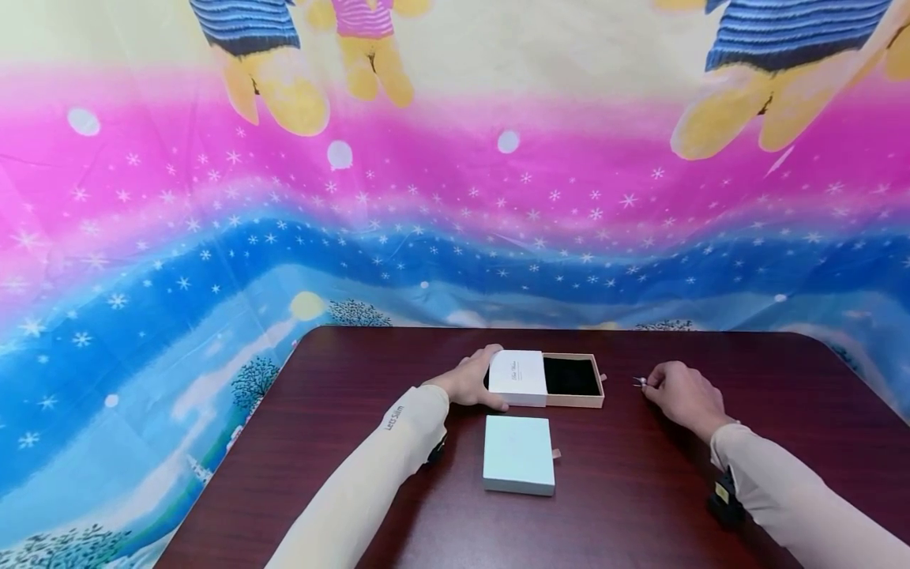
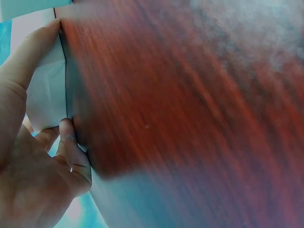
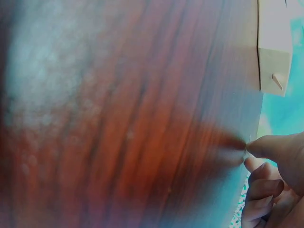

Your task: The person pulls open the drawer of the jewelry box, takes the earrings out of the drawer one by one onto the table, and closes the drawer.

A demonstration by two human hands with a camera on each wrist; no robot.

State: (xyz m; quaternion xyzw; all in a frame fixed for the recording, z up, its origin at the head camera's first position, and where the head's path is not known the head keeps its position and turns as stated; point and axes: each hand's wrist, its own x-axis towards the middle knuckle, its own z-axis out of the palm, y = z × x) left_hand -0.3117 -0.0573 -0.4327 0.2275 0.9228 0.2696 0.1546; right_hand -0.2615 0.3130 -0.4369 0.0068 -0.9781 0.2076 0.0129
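Note:
My left hand (image 1: 469, 381) grips the left end of a white sliding jewelry box (image 1: 517, 378), thumb along the near side and fingers at the far side. Its drawer (image 1: 603, 393) is pulled out to the right, showing a black lining (image 1: 572, 377) and a small pull tab. In the left wrist view, the thumb and fingers lie against the box wall (image 2: 50, 97). To the right of the drawer, my right hand (image 1: 686, 395) pinches a small silvery piece (image 1: 639, 382) low over the table. Its exact kind is too small to tell; the right wrist view barely shows it.
A pale mint closed box (image 1: 519, 454) with a small ribbon tab (image 1: 557, 454) lies in front of the white one. Both stand on a dark red wooden table (image 1: 626, 490). A printed cloth (image 1: 455, 197) hangs behind the table's far edge.

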